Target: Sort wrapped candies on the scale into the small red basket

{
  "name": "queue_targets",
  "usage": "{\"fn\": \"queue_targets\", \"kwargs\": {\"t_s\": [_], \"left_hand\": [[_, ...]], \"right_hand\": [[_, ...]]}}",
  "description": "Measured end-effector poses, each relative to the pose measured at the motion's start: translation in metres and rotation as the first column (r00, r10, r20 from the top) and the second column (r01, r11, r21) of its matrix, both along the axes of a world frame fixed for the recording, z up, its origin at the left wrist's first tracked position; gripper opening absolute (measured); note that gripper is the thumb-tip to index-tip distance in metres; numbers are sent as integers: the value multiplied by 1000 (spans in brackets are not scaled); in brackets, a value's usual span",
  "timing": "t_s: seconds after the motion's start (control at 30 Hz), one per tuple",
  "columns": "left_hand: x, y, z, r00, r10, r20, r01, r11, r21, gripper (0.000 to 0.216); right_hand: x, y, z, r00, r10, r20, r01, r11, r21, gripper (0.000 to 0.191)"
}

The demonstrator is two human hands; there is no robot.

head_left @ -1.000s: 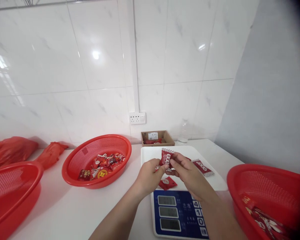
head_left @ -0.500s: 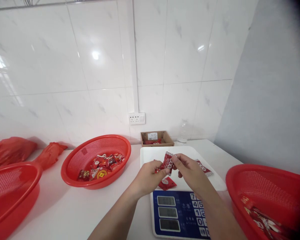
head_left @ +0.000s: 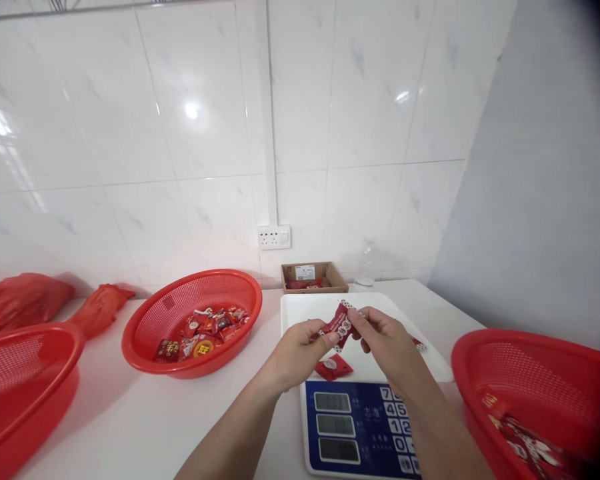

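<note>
My left hand (head_left: 296,350) and my right hand (head_left: 386,343) both pinch one red candy packet with white dotted ends (head_left: 341,323), held just above the white pan (head_left: 307,308) of a blue-faced weighing scale (head_left: 359,430). A small red packet (head_left: 333,367) lies on the pan below my hands. Another red-and-white packet (head_left: 419,344) lies on the pan, mostly hidden behind my right hand.
A red mesh basket (head_left: 153,313) holding several red sweets stands to the left. Another red basket (head_left: 533,380) with packets is at the right, a third (head_left: 15,380) at far left. Red plastic bags (head_left: 25,303), a small cardboard box (head_left: 314,275) and a wall socket (head_left: 274,236) are behind.
The packet between my hands has turned from nearly upright to a slanted, flatter position, and my hands have drawn slightly apart along it.
</note>
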State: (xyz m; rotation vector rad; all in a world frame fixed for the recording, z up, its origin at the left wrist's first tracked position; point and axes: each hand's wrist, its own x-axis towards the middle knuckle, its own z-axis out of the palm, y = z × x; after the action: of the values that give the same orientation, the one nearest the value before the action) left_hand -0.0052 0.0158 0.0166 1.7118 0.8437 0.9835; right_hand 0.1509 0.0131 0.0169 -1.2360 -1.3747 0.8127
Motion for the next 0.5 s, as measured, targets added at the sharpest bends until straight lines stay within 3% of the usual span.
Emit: {"fn": "queue_targets", "kwargs": {"t_s": [0.33, 0.5], "left_hand": [[0, 2, 1, 995, -41, 86, 43, 999, -23, 26], [0, 2, -3, 998, -52, 39, 54, 998, -32, 27]], "right_hand": [[-1, -1, 1, 999, 31, -27, -31, 1000, 3, 38], [1, -1, 1, 999, 33, 29, -33, 999, 9, 38]]}}
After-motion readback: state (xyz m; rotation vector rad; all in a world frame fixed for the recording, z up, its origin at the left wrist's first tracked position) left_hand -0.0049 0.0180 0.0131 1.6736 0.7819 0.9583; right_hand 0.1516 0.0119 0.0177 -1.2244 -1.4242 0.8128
